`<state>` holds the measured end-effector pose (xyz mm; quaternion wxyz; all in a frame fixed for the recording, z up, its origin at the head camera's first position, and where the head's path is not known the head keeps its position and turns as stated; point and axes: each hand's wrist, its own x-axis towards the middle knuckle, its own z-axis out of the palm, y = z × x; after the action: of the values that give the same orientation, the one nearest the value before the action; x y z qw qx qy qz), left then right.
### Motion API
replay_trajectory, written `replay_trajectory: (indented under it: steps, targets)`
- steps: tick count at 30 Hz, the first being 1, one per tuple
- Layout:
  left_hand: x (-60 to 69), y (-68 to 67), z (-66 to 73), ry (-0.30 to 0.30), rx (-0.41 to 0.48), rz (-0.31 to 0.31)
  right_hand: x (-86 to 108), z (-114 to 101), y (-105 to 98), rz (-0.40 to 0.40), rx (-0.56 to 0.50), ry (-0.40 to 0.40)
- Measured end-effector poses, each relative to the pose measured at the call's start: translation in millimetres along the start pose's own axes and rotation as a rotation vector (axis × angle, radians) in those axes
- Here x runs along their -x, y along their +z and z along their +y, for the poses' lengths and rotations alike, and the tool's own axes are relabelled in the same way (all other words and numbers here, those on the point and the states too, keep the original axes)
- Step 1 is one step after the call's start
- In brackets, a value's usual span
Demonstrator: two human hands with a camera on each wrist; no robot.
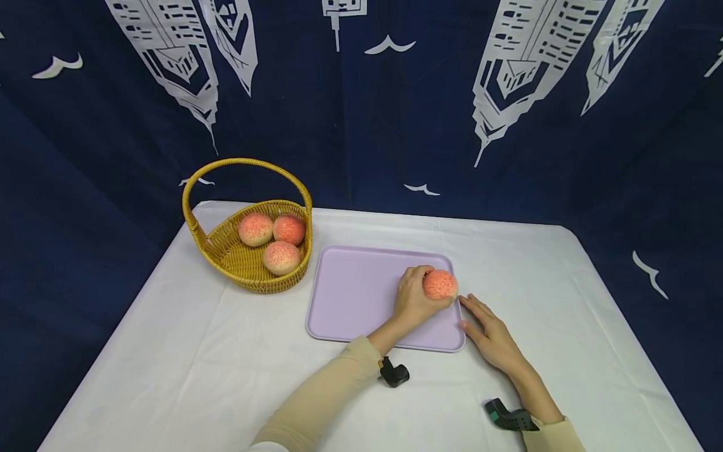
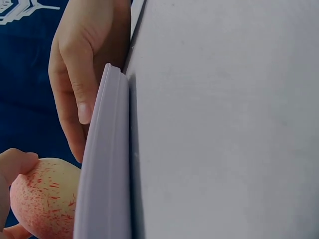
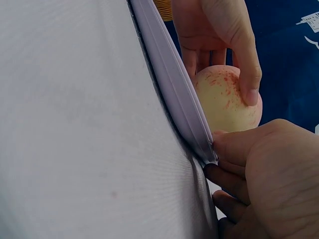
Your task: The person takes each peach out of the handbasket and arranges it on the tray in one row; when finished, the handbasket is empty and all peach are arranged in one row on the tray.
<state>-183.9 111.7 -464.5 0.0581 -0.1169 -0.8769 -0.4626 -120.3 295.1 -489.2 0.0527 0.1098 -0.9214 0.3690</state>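
A pink and cream peach (image 1: pixel 440 285) is at the right part of the lilac tray (image 1: pixel 356 295), gripped between the thumb and fingers of the left hand (image 1: pixel 417 300). The same peach (image 3: pixel 227 97) shows in the right wrist view under the other hand's fingers (image 3: pixel 246 59). At the tray's right edge, the right hand (image 1: pixel 496 341) touches the rim with its fingertips, fingers extended. In the left wrist view the peach (image 2: pixel 47 199) is beside the tray wall (image 2: pixel 107 164), and the right hand (image 2: pixel 82 59) is beyond it.
Left of the tray stands a yellow wicker basket (image 1: pixel 262 285) with a tall handle, holding three peaches (image 1: pixel 282 258). A white cloth (image 1: pixel 237 364) covers the table. Behind it hangs a dark blue curtain (image 1: pixel 390 138) with white prints.
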Motion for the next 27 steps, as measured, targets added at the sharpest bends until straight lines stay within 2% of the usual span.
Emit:
replay_trajectory:
  steps: [10, 13, 16, 20, 22, 24, 27]
  targets:
    - [1.0, 11.0, 8.1, -0.032, -0.001, -0.02, 1.0, 0.3, -0.1, 0.007, 0.004, -0.011]
    - [1.1, 9.2, 8.7, -0.039, 0.004, -0.032, 0.5, -0.4, -0.3, 0.005, 0.002, -0.007]
    - [2.5, 1.8, 8.4, -0.039, 0.02, -0.047, 0.1, -0.9, -0.1, 0.004, 0.001, -0.01]
    - [6.9, -19.9, 9.8, -0.01, 0.019, -0.056, 0.5, -0.7, 0.3, 0.0, -0.002, -0.009]
    - [10.2, -37.2, 9.3, 0.044, 0.008, -0.041, 0.8, -0.6, 0.2, -0.002, -0.003, -0.008]
    - [13.8, -59.4, 7.5, 0.103, 0.014, -0.01, 0.9, -0.1, 0.1, -0.004, -0.002, -0.01]
    - [17.1, -97.8, -3.1, 0.198, 0.028, 0.086, 0.7, 0.3, -0.7, -0.005, 0.004, -0.016]
